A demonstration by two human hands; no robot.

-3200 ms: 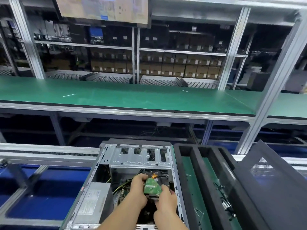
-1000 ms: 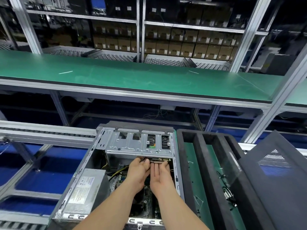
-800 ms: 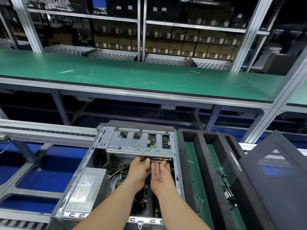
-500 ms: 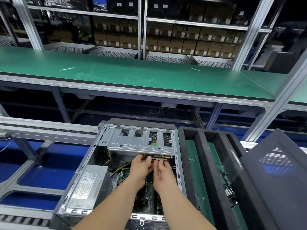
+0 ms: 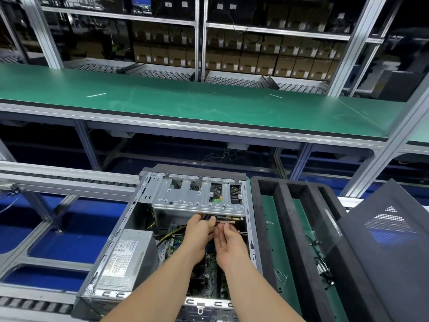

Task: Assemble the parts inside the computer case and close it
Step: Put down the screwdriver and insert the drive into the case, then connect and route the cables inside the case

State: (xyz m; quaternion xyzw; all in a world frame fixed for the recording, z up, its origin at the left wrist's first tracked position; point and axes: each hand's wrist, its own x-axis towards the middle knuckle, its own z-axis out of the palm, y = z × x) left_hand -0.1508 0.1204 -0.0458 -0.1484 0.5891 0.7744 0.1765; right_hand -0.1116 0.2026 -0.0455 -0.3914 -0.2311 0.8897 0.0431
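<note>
Left hand [image 5: 200, 230] pinching flat drive [image 5: 229, 220], right hand [image 5: 229, 244] straight-fingered against it, stamped steel bay [image 5: 185, 198] above

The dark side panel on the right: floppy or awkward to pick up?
The side panel looks like thin flat sheet, so probably stiff but slightly springy. It is broad, so likely awkward for one hand. It lies tilted against the foam tray, so a push could slide it.

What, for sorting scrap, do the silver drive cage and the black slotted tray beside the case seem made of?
The silver drive cage looks like bare stamped sheet metal, probably steel: dull sheen, punched holes, folded edges. The black slotted tray looks like dense foam: matte, grainy, thick walls; possibly plastic.
</note>
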